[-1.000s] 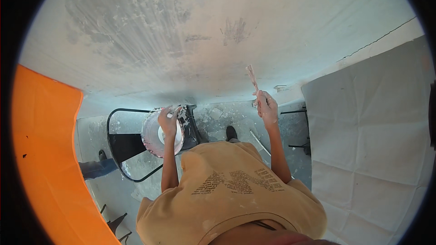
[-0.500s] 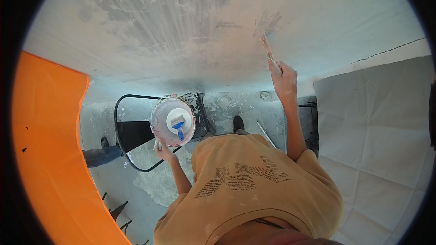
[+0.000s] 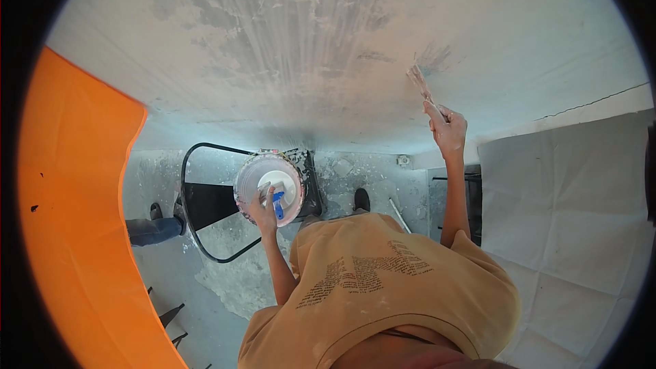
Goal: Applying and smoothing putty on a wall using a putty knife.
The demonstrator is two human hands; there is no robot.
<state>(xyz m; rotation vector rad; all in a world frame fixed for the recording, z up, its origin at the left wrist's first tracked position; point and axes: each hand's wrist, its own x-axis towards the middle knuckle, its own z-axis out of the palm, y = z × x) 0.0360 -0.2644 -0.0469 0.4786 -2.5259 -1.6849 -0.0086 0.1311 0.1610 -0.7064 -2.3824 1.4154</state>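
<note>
My right hand (image 3: 449,130) grips a plaster-smeared putty knife (image 3: 418,82), its blade at or near the pale wall (image 3: 328,89) beside a dark grey smear. My left hand (image 3: 261,210) reaches over the near rim of a round bucket (image 3: 240,181), thumb and fingers apart; whether the fingertips touch anything inside is hard to see. In the bucket lies a blue-handled tool (image 3: 279,206) with a wide pale head, on white material (image 3: 292,188). The left fingers are close beside that tool and partly cover its head.
A black-framed chair (image 3: 205,201) stands by the bucket. An orange sheet (image 3: 75,219) hangs at left, a grey creased sheet (image 3: 547,191) at right. Another person's leg (image 3: 157,231) shows at left. A pale rod (image 3: 400,215) lies on the spattered floor (image 3: 232,280).
My left hand has moved from the bucket's outer rim to over its inside, next to the blue-handled tool. The putty knife has shifted slightly down from the dark smear. The whole view has shifted a little.
</note>
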